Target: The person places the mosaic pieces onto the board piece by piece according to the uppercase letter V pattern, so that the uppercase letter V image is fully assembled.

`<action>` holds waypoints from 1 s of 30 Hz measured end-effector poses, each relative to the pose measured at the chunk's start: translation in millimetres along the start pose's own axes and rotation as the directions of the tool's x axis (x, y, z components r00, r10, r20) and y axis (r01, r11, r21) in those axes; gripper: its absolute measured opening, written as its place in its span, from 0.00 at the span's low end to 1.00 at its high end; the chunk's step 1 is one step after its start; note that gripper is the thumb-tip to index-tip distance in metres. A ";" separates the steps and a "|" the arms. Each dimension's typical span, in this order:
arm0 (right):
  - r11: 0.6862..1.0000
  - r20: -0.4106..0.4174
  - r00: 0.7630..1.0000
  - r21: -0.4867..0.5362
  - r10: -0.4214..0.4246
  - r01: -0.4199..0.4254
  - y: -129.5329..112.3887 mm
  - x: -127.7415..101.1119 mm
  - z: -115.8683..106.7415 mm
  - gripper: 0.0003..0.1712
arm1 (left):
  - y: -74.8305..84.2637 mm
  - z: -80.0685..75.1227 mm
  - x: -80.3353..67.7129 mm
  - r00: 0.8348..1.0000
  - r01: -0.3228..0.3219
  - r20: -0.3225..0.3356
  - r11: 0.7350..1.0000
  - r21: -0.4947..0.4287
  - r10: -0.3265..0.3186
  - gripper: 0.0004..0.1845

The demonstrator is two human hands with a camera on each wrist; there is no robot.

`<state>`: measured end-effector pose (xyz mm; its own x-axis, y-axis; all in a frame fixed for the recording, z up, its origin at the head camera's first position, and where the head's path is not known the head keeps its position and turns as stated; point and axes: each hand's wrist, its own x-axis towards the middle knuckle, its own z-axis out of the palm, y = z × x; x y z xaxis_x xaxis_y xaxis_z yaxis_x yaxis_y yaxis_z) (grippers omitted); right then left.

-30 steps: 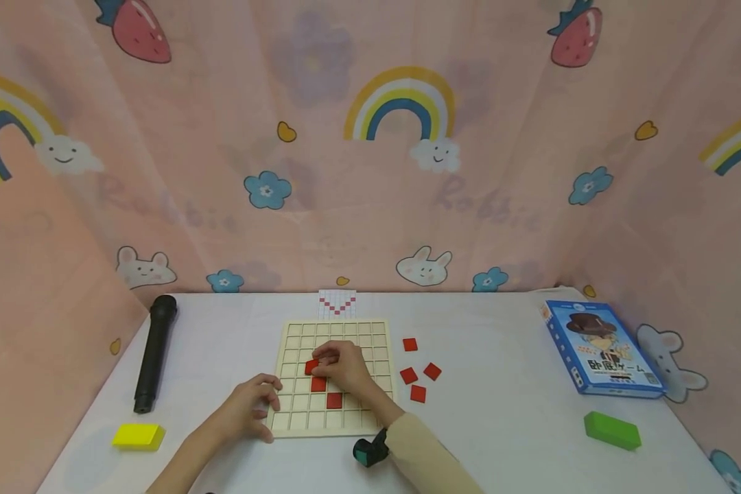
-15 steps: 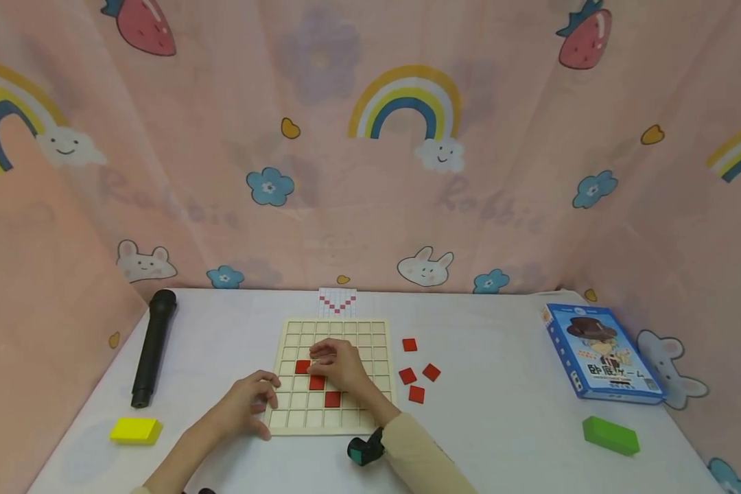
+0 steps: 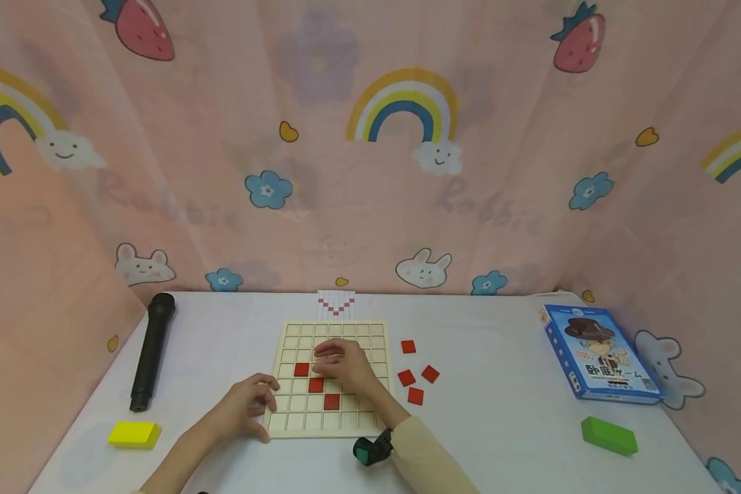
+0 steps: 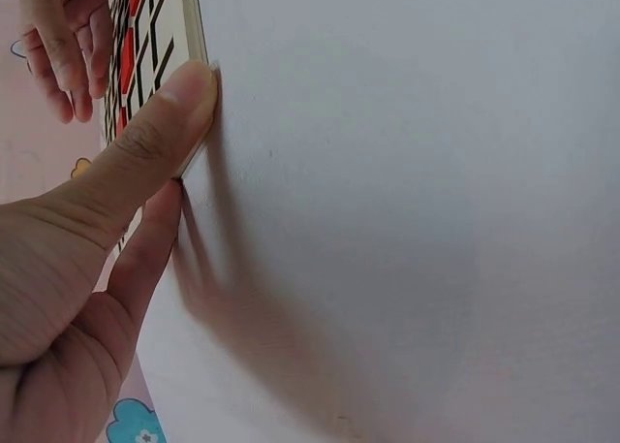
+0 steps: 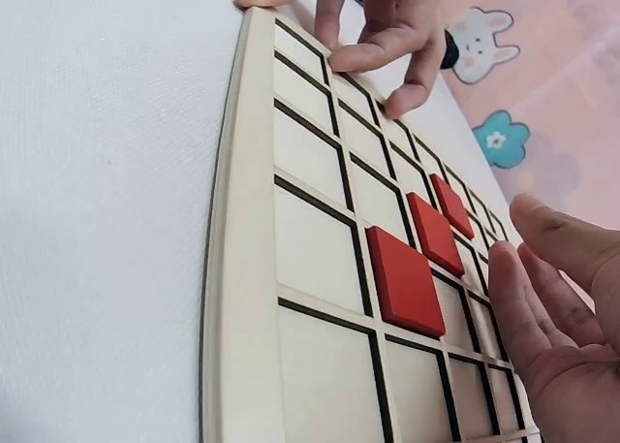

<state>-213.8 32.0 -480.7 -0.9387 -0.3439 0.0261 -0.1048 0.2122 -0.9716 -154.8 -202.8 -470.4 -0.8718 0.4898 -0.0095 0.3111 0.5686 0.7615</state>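
Observation:
A cream grid board (image 3: 292,418) lies on the white table with three red square tiles in a diagonal, the nearest tile (image 3: 331,402) lowest. At the board's near left corner my left hand (image 3: 247,406) steadies it, thumb at the corner and fingers bent over the left edge. Over the middle of the board hovers my right hand (image 3: 344,367), fingers loosely bent, holding nothing. The tile farthest left (image 3: 301,370) sits flat in its cell just left of the right fingertips. In the right wrist view the middle tile (image 5: 436,235) shows beside the right fingers.
Several loose red tiles (image 3: 430,374) lie right of the board. A small card with a red V pattern (image 3: 336,304) is behind it. On the left are a black microphone-shaped object (image 3: 153,353) and a yellow block (image 3: 134,435); on the right, a blue game box (image 3: 602,353) and a green block (image 3: 609,436).
My right hand has set the third red tile into a cell at the upper left of the diagonal and let go, drawing slightly away to the right. The left hand stays at the board.

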 end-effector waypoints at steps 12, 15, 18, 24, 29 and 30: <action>0.994 -0.073 0.995 0.096 0.062 -0.055 -0.3 -34.3 -41.3 0.21 | -3.6 -1.6 -4.2 1.000 -0.017 0.000 1.000 0.002 0.017 0.22; 0.994 -0.143 0.988 0.100 0.055 -0.041 -1.3 -43.2 -55.3 0.21 | -4.3 -1.4 -2.2 1.000 -0.009 0.002 1.000 0.006 0.009 0.22; 0.995 -0.229 0.972 0.100 0.048 -0.026 -0.5 -51.0 -70.4 0.21 | -4.7 -0.8 -0.3 1.000 -0.011 0.006 1.000 0.002 0.011 0.22; 0.992 -0.363 0.924 0.069 0.122 -0.104 8.3 -63.5 -98.8 0.23 | -3.1 -0.9 1.1 1.000 0.002 0.010 1.000 -0.016 -0.002 0.22; 0.988 -0.418 0.895 0.044 0.153 -0.148 22.1 -72.6 -120.7 0.23 | -0.8 -1.4 0.4 1.000 0.027 0.008 1.000 -0.012 -0.027 0.22; 0.988 -0.424 0.893 0.040 0.152 -0.149 24.7 -74.5 -125.0 0.23 | -0.5 -1.4 0.3 1.000 0.028 0.007 1.000 -0.011 -0.028 0.22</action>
<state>-187.5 177.2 -477.3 -0.9933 0.1128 -0.0244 0.0494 0.2241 -0.9733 -155.7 -203.9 -469.9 -0.8774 0.4785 -0.0352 0.2827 0.5750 0.7678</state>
